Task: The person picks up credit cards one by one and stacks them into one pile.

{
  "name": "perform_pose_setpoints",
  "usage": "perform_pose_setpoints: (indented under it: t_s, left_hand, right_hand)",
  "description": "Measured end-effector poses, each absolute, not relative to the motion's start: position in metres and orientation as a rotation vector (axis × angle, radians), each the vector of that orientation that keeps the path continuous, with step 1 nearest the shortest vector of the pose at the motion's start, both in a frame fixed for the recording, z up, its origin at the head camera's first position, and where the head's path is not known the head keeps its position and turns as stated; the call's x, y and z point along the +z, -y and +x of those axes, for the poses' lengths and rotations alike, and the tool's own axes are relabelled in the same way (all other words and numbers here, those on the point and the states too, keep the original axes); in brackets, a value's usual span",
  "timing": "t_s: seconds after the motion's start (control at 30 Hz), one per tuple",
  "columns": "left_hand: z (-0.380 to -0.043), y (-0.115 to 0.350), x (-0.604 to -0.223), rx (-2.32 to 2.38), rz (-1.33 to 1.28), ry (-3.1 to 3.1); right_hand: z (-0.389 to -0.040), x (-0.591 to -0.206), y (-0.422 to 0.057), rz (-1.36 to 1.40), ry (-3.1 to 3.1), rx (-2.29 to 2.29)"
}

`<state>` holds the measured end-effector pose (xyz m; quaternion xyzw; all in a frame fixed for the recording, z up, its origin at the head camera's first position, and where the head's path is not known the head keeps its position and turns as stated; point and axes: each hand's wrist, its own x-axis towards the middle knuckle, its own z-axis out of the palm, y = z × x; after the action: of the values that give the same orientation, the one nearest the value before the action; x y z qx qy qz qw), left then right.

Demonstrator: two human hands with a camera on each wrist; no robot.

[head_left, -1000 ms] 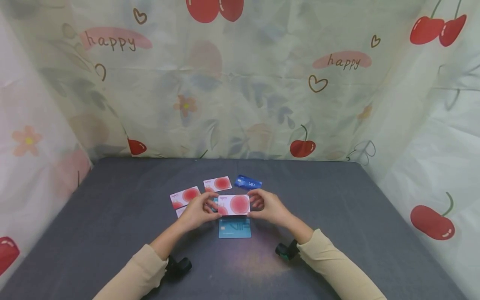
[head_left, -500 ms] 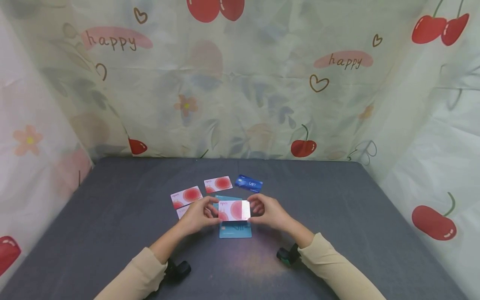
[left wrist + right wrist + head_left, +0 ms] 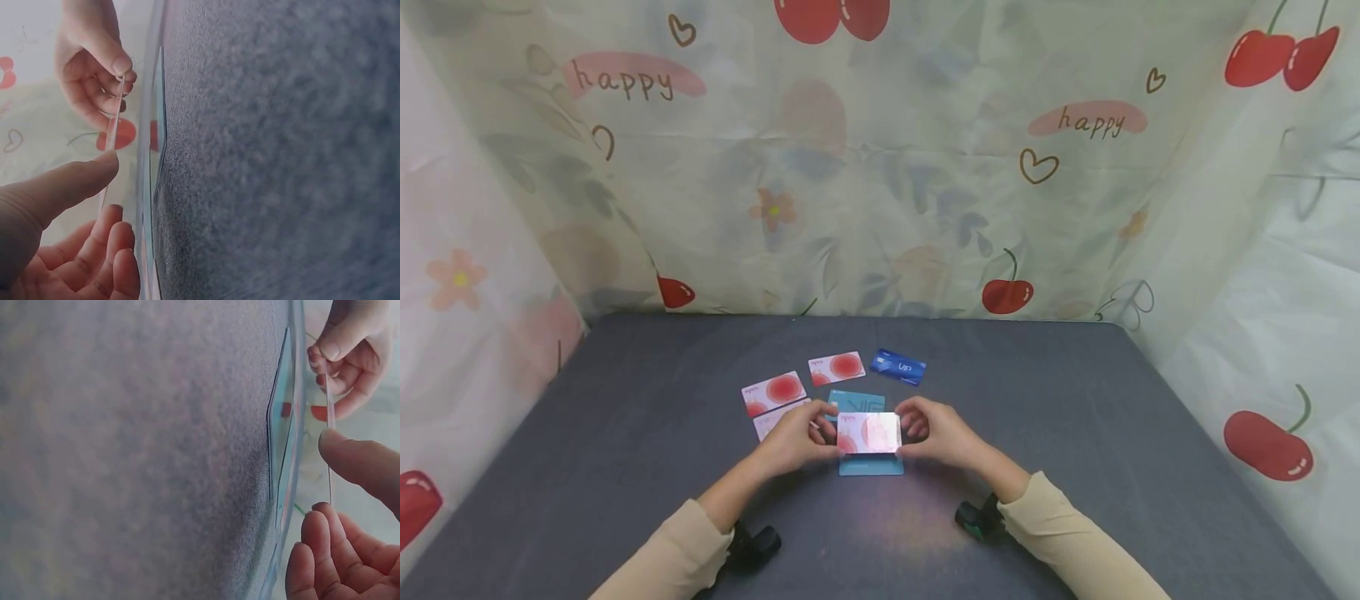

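Between both hands is a pink-and-white card with red circles [image 3: 853,433], lifted off the table. My left hand [image 3: 796,435] pinches its left edge between thumb and fingers, and my right hand [image 3: 942,432] does the same at the right edge. Seen edge-on in the left wrist view, the held card [image 3: 114,128] is thin and stands apart from the tabletop. Below it in the head view lies a teal card [image 3: 871,467], partly covered from sight. A second teal card [image 3: 854,401] lies just behind.
Two pink cards lie to the left, one further back [image 3: 773,392] and one partly hidden by the left hand [image 3: 766,423]. Another pink card [image 3: 837,367] and a blue VIP card [image 3: 898,367] lie behind. A dark grey cloth [image 3: 1037,400] covers the table; printed curtains surround it.
Both hands have brought the held card toward the person, over the front teal card. More of the rear teal card shows now. Glare has appeared on the held card's right part.
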<state>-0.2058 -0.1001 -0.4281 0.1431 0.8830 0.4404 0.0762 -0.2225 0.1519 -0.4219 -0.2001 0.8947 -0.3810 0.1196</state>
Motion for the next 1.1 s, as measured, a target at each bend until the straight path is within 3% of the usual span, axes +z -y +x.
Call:
perform_pose_setpoints:
  t_s: [1.1]
  left_hand:
    - [-0.1957, 0.0930, -0.4299, 1.181, 0.428, -2.683]
  right_hand:
    - [-0.2162, -0.4221, -0.1514, -0.574, -2.576, -0.963]
